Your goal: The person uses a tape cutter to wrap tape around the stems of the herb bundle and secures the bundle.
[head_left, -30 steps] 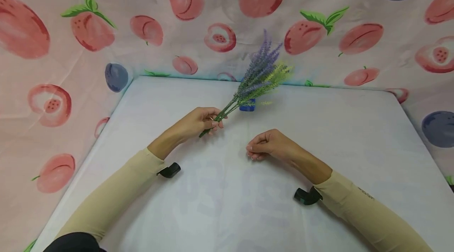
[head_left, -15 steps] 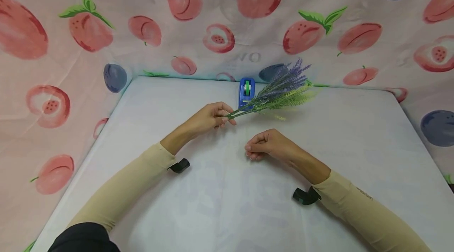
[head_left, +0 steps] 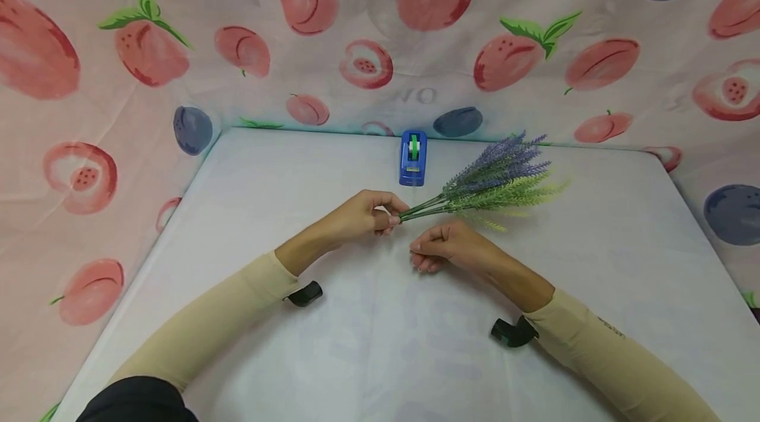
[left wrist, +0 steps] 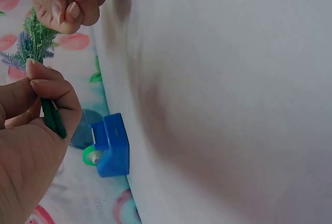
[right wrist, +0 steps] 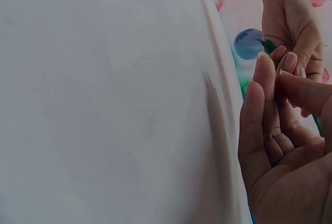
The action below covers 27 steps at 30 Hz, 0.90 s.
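My left hand pinches the bottom of the green stems of an artificial lavender bunch. Its purple and yellow-green heads point right and away, above the table. In the left wrist view, the dark green stem end sticks out below the fingers. Close by on the right, my right hand has its fingers bent and the thumb against the index finger. Whether something thin sits between those fingertips is hard to see, also in the right wrist view, where the right hand lies in front of the left.
A blue tape dispenser with a green roll stands at the back of the white-covered table, beyond my left hand. Behind and to the left hangs a pink cloth printed with fruit.
The left hand has moved right and swung the lavender bunch from pointing up to lying nearly sideways, uncovering the tape dispenser. My right hand has barely moved.
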Available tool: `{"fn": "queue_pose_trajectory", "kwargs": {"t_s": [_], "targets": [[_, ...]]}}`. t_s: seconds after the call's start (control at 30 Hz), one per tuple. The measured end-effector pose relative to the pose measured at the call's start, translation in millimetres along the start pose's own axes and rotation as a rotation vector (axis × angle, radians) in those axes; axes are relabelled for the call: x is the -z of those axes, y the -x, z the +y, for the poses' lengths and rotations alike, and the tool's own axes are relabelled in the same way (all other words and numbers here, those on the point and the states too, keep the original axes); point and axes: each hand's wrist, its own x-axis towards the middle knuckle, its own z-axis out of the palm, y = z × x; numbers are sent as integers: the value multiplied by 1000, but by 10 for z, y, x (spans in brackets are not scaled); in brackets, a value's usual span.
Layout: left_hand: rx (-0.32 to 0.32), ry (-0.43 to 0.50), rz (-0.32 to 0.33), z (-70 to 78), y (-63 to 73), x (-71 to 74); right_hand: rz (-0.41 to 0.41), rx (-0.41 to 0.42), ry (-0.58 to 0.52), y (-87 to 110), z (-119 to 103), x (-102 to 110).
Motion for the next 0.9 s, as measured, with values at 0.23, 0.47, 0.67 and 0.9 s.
{"fn": "queue_pose_trajectory", "kwargs": {"t_s": [0.23, 0.47, 0.67, 0.9], "targets": [[-16, -9, -9, -86, 9, -65, -39, 3, -29, 17, 10, -53], [-31, 3, -8, -157, 4, -99, -14, 50, -22, 48, -11, -93], [-39, -30, -15, -147, -9, -94, 71, 60, 47, 81, -126, -118], [-33, -57, -24, -129, -20, -84, 331, 244, 598, 74, -273, -159]]}}
